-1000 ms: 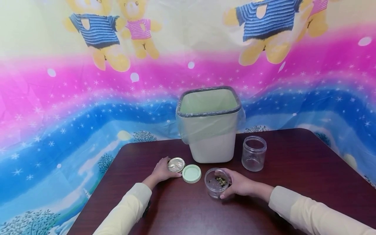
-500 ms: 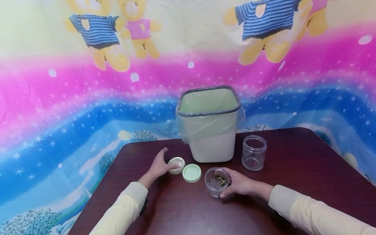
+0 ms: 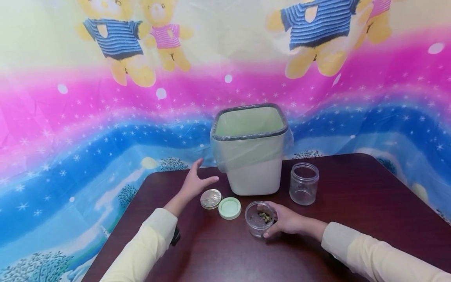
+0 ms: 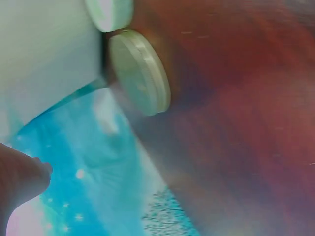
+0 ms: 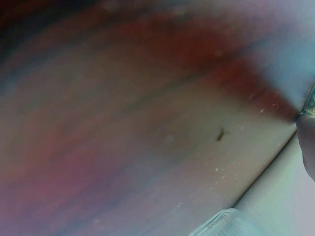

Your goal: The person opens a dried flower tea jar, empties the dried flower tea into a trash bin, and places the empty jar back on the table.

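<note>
My right hand (image 3: 287, 220) grips a low transparent jar (image 3: 256, 229) from its right side, on the table. Small greenish-brown dried bits (image 3: 265, 217) lie inside the jar. My left hand (image 3: 192, 185) is spread in the air behind and left of a gold-coloured round lid (image 3: 211, 198), touching nothing. In the left wrist view that lid (image 4: 142, 73) shows its ridged rim, apart from the thumb. A pale green lid (image 3: 230, 208) lies just right of the gold one. The right wrist view is mostly blurred; a fingertip (image 5: 307, 145) shows at its right edge.
A pale bin (image 3: 253, 172) with a transparent liner and grey rim stands at the back of the dark red table (image 3: 225, 254). Right of it stands a taller transparent jar (image 3: 303, 188) without a lid. A patterned cloth (image 3: 88, 164) hangs behind the table.
My left hand has let go of the gold-coloured lid and risen away toward the back, fingers spreading. The lid stays on the table. My right hand and its jar have not moved.
</note>
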The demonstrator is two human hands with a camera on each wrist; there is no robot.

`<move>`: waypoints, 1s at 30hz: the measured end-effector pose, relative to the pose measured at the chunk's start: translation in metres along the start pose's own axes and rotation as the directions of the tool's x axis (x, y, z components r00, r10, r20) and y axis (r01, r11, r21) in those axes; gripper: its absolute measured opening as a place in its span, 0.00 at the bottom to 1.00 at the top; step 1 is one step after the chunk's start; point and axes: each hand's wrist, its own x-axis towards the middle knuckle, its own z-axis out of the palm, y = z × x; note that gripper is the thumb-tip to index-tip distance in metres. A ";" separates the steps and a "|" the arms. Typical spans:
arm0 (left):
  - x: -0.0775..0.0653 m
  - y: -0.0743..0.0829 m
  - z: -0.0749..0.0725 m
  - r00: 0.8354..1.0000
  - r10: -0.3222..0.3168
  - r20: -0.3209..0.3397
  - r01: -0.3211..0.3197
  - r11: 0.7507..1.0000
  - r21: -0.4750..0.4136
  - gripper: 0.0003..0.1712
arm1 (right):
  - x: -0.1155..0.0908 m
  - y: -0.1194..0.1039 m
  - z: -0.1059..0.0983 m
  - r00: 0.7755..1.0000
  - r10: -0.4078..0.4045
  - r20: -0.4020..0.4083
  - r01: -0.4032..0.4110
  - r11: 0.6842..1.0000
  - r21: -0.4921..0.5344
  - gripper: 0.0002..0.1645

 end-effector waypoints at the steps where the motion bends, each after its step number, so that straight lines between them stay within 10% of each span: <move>1: 0.002 0.005 -0.001 1.000 0.017 -0.001 -0.017 1.000 -0.025 0.57 | 0.000 0.000 0.000 1.000 0.001 0.000 -0.001 1.000 -0.001 0.51; 15: 0.033 0.066 -0.013 0.989 0.148 -0.006 -0.138 0.911 -0.387 0.45 | 0.000 -0.001 0.000 1.000 0.016 0.002 -0.016 1.000 -0.005 0.52; 30: 0.072 0.093 -0.007 0.996 -0.086 0.011 0.077 0.822 -0.564 0.36 | -0.001 -0.003 0.001 1.000 -0.004 0.006 0.004 1.000 0.008 0.51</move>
